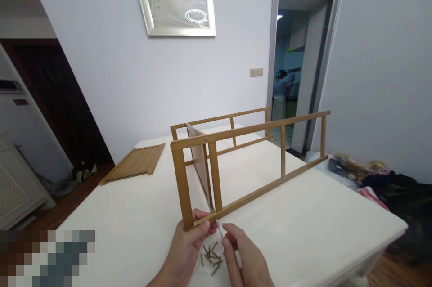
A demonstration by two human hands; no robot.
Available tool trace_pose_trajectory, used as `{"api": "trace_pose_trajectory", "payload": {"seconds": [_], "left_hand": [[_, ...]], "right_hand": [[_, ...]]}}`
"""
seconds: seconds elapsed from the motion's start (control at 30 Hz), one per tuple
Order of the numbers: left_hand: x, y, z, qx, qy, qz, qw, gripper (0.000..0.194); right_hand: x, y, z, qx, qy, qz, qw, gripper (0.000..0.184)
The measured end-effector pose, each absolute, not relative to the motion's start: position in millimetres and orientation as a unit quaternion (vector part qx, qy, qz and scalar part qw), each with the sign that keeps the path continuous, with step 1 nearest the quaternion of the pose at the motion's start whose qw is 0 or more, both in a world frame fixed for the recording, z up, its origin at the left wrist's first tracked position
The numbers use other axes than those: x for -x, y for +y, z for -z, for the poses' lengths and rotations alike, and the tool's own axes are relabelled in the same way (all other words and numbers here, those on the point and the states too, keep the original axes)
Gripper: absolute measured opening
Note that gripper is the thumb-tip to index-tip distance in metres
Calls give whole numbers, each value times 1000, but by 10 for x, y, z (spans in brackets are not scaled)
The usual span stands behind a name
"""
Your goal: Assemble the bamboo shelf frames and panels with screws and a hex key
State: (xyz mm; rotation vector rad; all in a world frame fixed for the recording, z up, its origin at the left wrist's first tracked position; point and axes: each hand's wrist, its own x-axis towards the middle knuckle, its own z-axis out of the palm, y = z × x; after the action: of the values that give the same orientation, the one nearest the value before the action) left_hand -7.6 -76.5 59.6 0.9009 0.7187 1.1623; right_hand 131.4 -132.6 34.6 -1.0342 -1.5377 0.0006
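A wooden shelf frame [251,193] lies on its side on the white table, with two ladder-like side pieces joined by a panel [200,161] near its left end. My left hand [189,244] is closed around the near lower rail by that panel joint. Between the fingers of my right hand [245,251] is a thin silver hex key [220,229], its upper end touching the rail beside my left fingertips. The screw head there is too small to make out. Several brass-coloured screws [211,255] lie on a clear plastic bag [203,270] between my wrists.
A second slatted wooden panel [137,163] lies flat at the table's left. The white table [303,215] ends at a rounded right corner. Clothes and bags [398,192] are heaped beyond it. Through the doorway, a person [281,89] stands in another room.
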Motion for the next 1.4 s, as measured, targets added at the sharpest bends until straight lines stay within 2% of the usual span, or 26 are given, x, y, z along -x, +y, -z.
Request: {"api": "trace_pose_trajectory", "payload": {"seconds": [0.17, 0.47, 0.57, 0.83, 0.97, 1.27, 1.4], "left_hand": [[85, -765, -590, -406, 326, -511, 684, 18], [76, -757, -557, -404, 320, -516, 684, 16], [78, -759, -553, -404, 317, -517, 685, 16], [85, -757, -537, -389, 318, -526, 686, 18], [74, -764, -550, -390, 322, -527, 683, 19], [67, -777, -575, -390, 321, -526, 684, 18], [62, -783, -603, -401, 321, -523, 680, 17]], "right_hand": [[-1358, -1338, -356, 462, -641, -147, 595, 22], [-1357, -1347, -348, 435, -624, -209, 615, 25], [-1357, -1336, -332, 423, -633, -181, 622, 21], [-1421, -1267, -268, 407, -665, -16, 626, 8], [-1411, -1293, -283, 423, -668, 5, 613, 4], [-1376, -1323, -343, 436, -672, 26, 598, 15], [-1360, -1316, -307, 434, -674, 2, 597, 25]]}}
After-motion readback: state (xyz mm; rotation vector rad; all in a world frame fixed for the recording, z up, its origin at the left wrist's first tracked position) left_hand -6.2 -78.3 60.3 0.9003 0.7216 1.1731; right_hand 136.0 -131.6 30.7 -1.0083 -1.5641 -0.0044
